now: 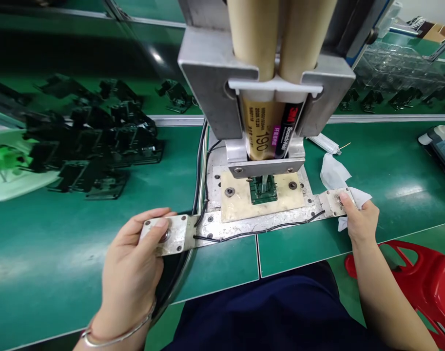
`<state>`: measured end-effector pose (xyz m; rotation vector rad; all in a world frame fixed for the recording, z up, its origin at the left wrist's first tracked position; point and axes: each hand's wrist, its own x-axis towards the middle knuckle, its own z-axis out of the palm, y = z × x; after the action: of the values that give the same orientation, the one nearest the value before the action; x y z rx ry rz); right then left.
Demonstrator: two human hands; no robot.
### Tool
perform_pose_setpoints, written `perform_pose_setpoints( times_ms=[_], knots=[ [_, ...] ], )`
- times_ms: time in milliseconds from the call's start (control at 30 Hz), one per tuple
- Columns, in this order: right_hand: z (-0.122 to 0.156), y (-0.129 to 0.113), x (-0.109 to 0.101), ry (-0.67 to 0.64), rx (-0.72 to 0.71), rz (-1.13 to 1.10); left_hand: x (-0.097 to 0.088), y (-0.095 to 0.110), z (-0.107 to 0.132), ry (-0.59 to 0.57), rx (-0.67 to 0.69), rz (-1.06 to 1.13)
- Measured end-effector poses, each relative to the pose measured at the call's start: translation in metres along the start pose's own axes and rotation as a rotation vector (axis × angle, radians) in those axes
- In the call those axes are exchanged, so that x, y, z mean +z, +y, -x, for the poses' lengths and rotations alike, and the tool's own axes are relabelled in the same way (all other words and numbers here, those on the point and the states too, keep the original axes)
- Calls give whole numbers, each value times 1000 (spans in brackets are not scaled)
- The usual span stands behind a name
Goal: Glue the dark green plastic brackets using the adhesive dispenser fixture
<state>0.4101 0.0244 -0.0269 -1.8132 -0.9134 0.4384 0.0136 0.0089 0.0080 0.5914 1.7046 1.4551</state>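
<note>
My left hand (134,258) is wrapped round the left metal button block (176,239) of a machine base, its thumb on the round button. At the opposite end, my right hand (361,214) grips the matching button block (332,202), thumb on its button, with a white tissue (335,171) beside and under the fingers. Between them, a small dark green part (268,194) sits in a cream fixture plate (240,204). Directly above it, a double adhesive cartridge (268,127) stands in a metal holder (211,83). Its nozzle (265,183) reaches down to the part; whether they touch I cannot tell.
Several dark assembled parts (98,141) crowd the left of the green bench (164,187), near a pale green tray (28,187). A white packet (324,144) lies behind the tissue. Black cables (198,170) run left of the fixture. A red stool (419,273) stands at lower right.
</note>
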Motion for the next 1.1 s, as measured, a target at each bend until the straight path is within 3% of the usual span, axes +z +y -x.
perform_pose_setpoints(
  times_ms=[900,1100],
  knots=[
    [-2,8,-1,0,25,-2,6,4,7,-11,-32,-43],
    [-3,6,0,7,21,15,-3,0,2,-35,-49,-131]
  ],
)
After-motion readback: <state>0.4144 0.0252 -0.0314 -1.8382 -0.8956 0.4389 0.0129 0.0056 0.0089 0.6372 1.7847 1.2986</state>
